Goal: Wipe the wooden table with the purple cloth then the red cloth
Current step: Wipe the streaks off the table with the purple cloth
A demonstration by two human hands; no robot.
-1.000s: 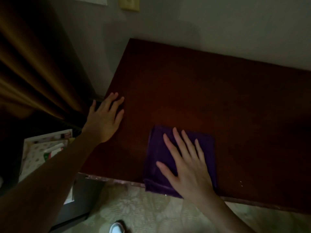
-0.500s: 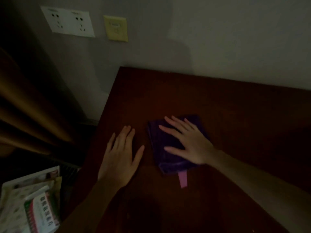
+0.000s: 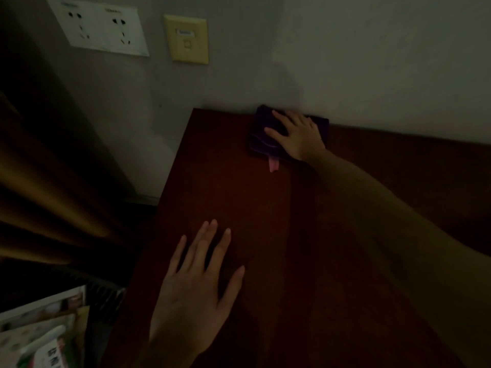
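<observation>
The folded purple cloth (image 3: pixel 261 134) lies at the far edge of the dark wooden table (image 3: pixel 239 197), against the wall, with a pink tag sticking out toward me. My right hand (image 3: pixel 297 135) presses flat on top of it, fingers spread and straight, arm stretched across the table. My left hand (image 3: pixel 196 282) rests flat on the table near its left front edge, fingers spread, holding nothing. No red cloth is in view.
A grey wall runs behind the table with a white double socket plate (image 3: pixel 99 29) and a yellowish plate (image 3: pixel 187 39). Brown curtains (image 3: pixel 47 187) hang at the left. Papers and packets (image 3: pixel 45 333) lie low at the bottom left.
My right hand has pushed the purple cloth from the table's near edge away to the far edge by the wall. The left hand stayed flat near the left edge.
</observation>
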